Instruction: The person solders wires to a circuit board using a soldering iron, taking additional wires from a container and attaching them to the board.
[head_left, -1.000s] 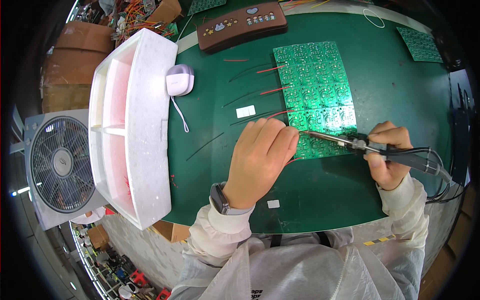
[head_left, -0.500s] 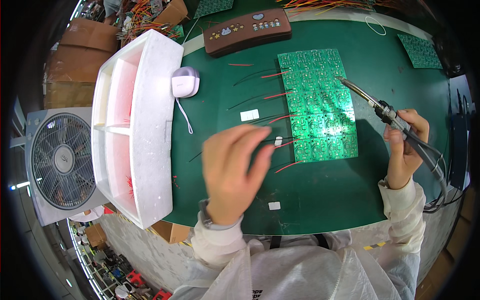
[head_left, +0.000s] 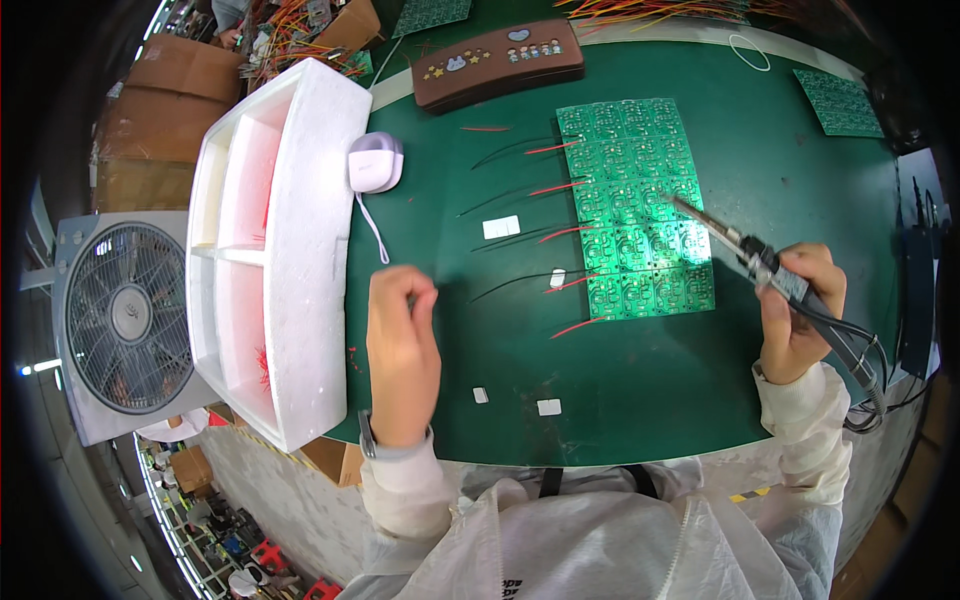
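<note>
My right hand (head_left: 803,310) grips a soldering iron (head_left: 738,240) by its handle. Its tip points left, over or at the right part of a green circuit board panel (head_left: 640,215); contact cannot be made out. Short red wires (head_left: 552,149) and longer black wires (head_left: 510,236) stretch leftward from the panel's left edge. Left of them, my left hand (head_left: 403,350) is closed with fingers curled, above the green table between the wires and a white foam box (head_left: 310,260). Whatever it may hold is hidden.
Red wire pieces (head_left: 262,365) lie in the divided foam box. Around the panel are a brown decorated case (head_left: 497,66), a lilac gadget with strap (head_left: 376,165) and small white pieces (head_left: 549,407). A fan (head_left: 128,312) stands far left; another board (head_left: 838,103) lies at right.
My left hand has moved left and its fingers have curled in. The soldering iron's tip has come down the panel, toward me. A white piece near my left wrist is now uncovered.
</note>
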